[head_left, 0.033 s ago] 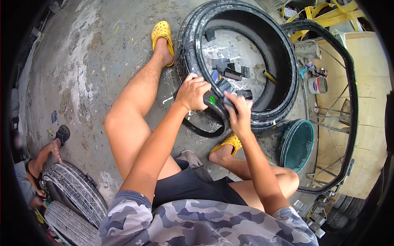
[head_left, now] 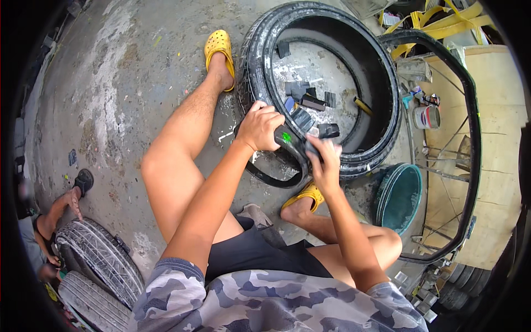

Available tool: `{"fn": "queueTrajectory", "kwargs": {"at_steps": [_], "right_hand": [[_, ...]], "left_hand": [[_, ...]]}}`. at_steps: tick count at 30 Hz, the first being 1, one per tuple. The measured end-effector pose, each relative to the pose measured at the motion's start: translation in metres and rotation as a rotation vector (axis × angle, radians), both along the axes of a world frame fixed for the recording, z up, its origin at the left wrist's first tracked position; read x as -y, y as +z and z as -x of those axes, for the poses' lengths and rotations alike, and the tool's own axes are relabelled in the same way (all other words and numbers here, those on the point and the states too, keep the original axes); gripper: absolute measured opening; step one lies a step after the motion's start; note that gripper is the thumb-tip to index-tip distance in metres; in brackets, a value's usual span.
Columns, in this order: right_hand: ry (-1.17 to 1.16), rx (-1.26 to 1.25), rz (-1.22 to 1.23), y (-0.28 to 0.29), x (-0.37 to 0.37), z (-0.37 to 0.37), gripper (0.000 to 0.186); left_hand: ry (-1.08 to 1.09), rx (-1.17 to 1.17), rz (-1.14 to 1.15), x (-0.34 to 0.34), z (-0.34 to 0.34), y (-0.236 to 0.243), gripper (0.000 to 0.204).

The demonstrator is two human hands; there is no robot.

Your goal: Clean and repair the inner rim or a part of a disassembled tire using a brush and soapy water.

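A black rubber band (head_left: 293, 148) with a bright green mark is bent into a loop over the near side of a large tire (head_left: 258, 72) lying on the floor. My left hand (head_left: 262, 127) is wrapped round the band just left of the green mark. Farther along its bend, my right hand (head_left: 325, 157) has its fingers curled at the band, thumb and forefinger pressed to it; anything small between them is hidden. Inside the tire's ring lie several black rubber pieces (head_left: 313, 102) and a short yellowish rod (head_left: 363, 105).
A green tub (head_left: 400, 199) stands right of my knee. Beyond it are a black rubber loop (head_left: 474, 138), a white bucket (head_left: 427, 117), a wooden board (head_left: 500, 110) and yellow straps (head_left: 453, 21). At the lower left, another person (head_left: 41, 235) is beside more tires (head_left: 99, 260).
My right hand has shifted slightly down and to the right along the band and looks less blurred. My left hand keeps its hold in the same place.
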State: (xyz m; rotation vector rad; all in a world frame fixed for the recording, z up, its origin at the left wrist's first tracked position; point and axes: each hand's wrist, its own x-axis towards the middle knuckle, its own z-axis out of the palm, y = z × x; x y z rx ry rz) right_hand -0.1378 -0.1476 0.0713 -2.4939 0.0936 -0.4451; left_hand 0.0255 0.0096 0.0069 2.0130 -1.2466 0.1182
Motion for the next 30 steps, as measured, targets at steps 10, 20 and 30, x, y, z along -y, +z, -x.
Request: {"fn": "queueTrajectory", "kwargs": {"at_steps": [10, 20, 30], "right_hand": [[0.13, -0.016, 0.094, 0.016, -0.012, -0.034, 0.041], [0.205, -0.031, 0.224, 0.024, -0.01, -0.049, 0.042], [-0.103, 0.076, -0.046, 0.001, -0.015, -0.005, 0.038]], "left_hand": [[0.011, 0.005, 0.06, -0.001, 0.0, -0.006, 0.031], [0.011, 0.024, 0.027, 0.002, -0.005, -0.002, 0.031], [-0.009, 0.017, 0.049, 0.006, 0.001, -0.004, 0.031]]}}
